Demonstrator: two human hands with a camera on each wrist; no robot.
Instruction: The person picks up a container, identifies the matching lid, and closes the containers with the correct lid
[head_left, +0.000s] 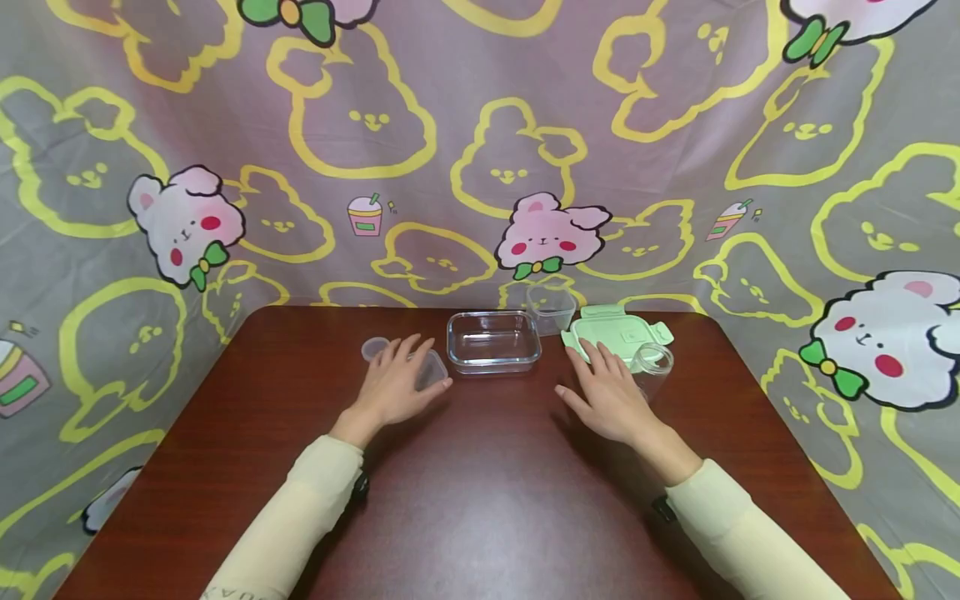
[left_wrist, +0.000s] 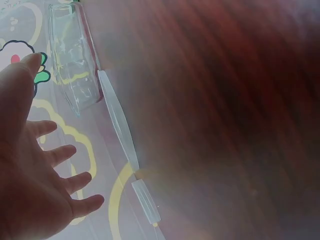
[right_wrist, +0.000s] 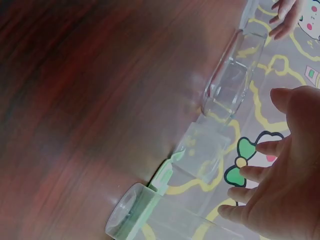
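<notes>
My left hand (head_left: 393, 385) hovers with spread fingers over a translucent flat lid (head_left: 431, 369), partly hiding it. A small round lid (head_left: 374, 348) lies just left of those fingers. Between the hands, farther back, stands a clear rectangular glass container (head_left: 493, 342). My right hand (head_left: 609, 395), fingers spread, is in front of a green snap lid (head_left: 617, 335) and beside a clear jar (head_left: 656, 363), which it partly covers. Behind the green lid's left side is a translucent plastic tub (head_left: 551, 308). In the wrist views, neither the left hand (left_wrist: 35, 175) nor the right hand (right_wrist: 285, 185) holds anything.
The dark red-brown wooden table (head_left: 480, 500) has rounded far corners. A grey patterned cloth (head_left: 442, 150) with yellow outlines and rabbit faces hangs behind the table and along both sides.
</notes>
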